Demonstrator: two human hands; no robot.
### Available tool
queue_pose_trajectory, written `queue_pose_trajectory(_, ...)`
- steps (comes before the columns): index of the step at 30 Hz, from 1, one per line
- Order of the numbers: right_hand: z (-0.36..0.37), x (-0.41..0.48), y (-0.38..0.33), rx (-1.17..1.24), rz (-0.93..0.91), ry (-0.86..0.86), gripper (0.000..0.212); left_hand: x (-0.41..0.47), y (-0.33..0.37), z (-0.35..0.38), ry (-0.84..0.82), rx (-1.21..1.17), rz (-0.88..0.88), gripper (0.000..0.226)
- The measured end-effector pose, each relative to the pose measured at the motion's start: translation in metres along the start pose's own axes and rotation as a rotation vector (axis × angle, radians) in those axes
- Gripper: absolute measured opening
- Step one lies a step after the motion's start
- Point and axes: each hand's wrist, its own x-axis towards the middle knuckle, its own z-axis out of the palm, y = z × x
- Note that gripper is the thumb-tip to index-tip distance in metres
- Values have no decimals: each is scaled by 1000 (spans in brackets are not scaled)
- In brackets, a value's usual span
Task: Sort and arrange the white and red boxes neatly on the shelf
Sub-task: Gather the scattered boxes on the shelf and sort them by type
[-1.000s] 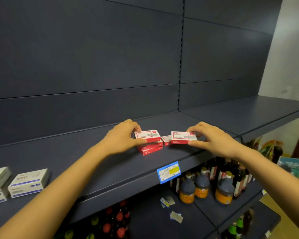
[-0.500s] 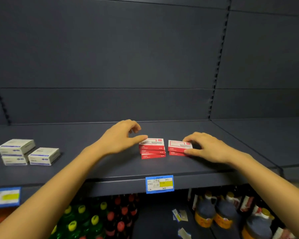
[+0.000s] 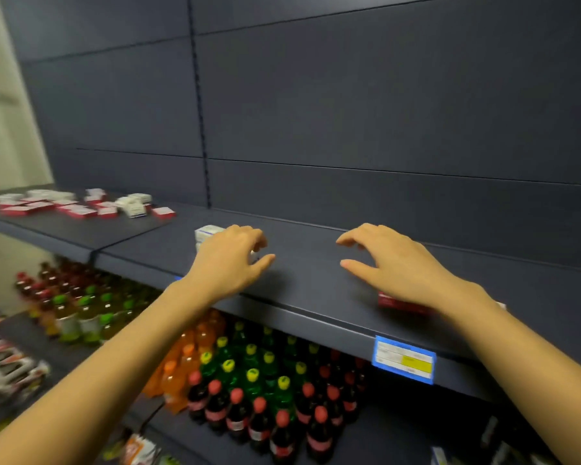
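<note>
many red and white boxes [image 3: 81, 204] lie mixed far left on the shelf [image 3: 316, 297], unsorted. head view: left hand [image 3: 230, 260] hovers by the white stack [image 3: 208, 231], right hand [image 3: 393, 263] over a red stack [image 3: 396, 303] (partly hidden); both grips wide, empty. most sorting looks undone.

Dark shelf [image 3: 309, 273], jumbled red and white boxes [image 3: 81, 206] far left (blurred), white boxes [image 3: 208, 231] centre, 1 red box [image 3: 399, 304] right

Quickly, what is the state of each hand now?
Left hand: open, fingers loosely curled, holding nothing.
Right hand: open, fingers spread, holding nothing.
</note>
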Motion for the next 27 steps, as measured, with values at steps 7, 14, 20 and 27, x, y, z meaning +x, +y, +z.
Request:
queue_pose_trajectory(7,45,58,-70,88,-203,-38,35,-58,-77,-38,-56,170,-195,34)
queue_pose_trajectory(14,81,111,-146,133,-309,-74,36,-103,-155,-76,-60,242,-313,32)
queue_pose_trajectory(20,111,163,-217,147,-325,-111,36,-119,-241,-97,-63,308,-335,33)
queue_pose_trajectory(27,154,230,-297,125,-262,-107,35,-128,-354,-117,-115,292,-275,34)
